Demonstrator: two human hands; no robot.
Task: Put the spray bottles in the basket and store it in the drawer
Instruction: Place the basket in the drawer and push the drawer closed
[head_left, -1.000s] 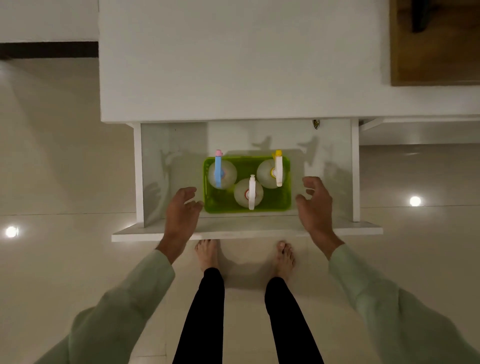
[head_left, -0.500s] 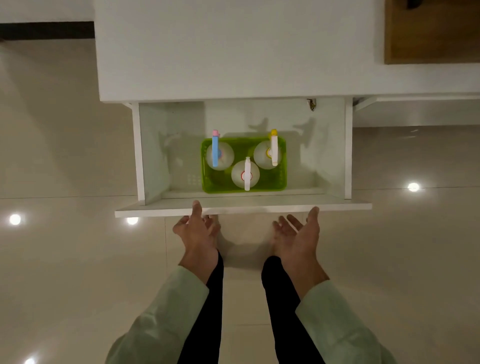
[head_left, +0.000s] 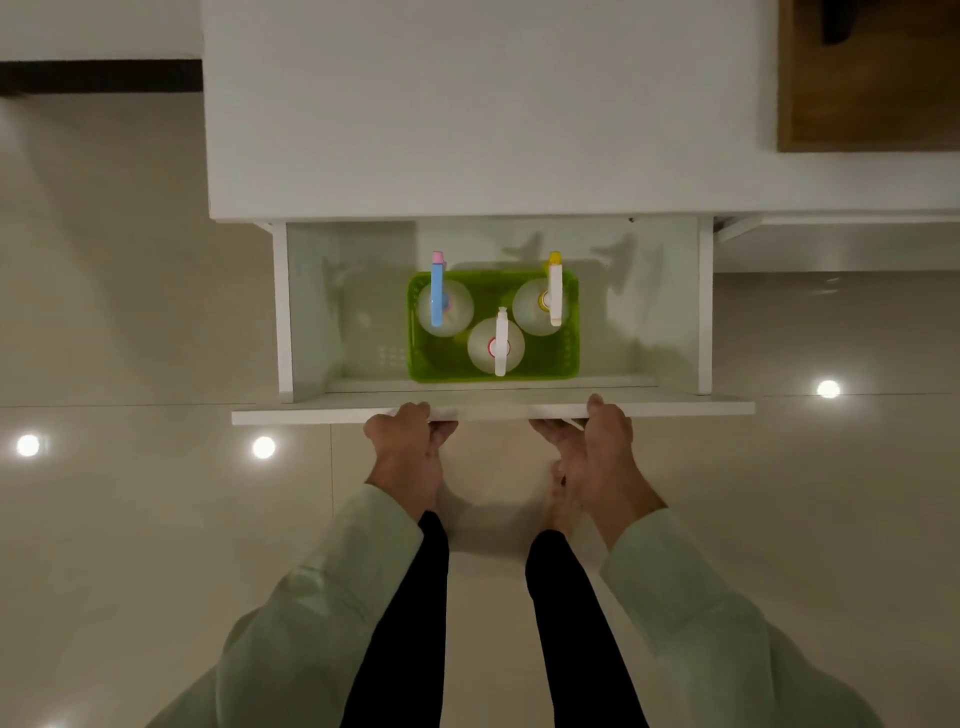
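Note:
A green basket (head_left: 566, 364) sits inside the open white drawer (head_left: 311, 322), near its front. Three clear spray bottles stand upright in it: one with a blue trigger (head_left: 438, 291) at the left, one with a white trigger (head_left: 500, 345) in the middle front, one with a yellow-tipped trigger (head_left: 554, 291) at the right. My left hand (head_left: 408, 447) grips the drawer's front panel (head_left: 493, 410) from below, thumb on the top edge. My right hand (head_left: 597, 447) holds the same panel further right, the same way.
The white cabinet top (head_left: 467, 104) overhangs the back of the drawer. A brown wooden surface (head_left: 867, 78) lies at the upper right. Glossy beige floor tiles (head_left: 130, 519) with light reflections surround me. My black-trousered legs and bare feet stand right under the drawer front.
Both hands left the basket sides, dropped below the drawer front with palms up, then rose and took hold of the front panel. The basket stays in the drawer.

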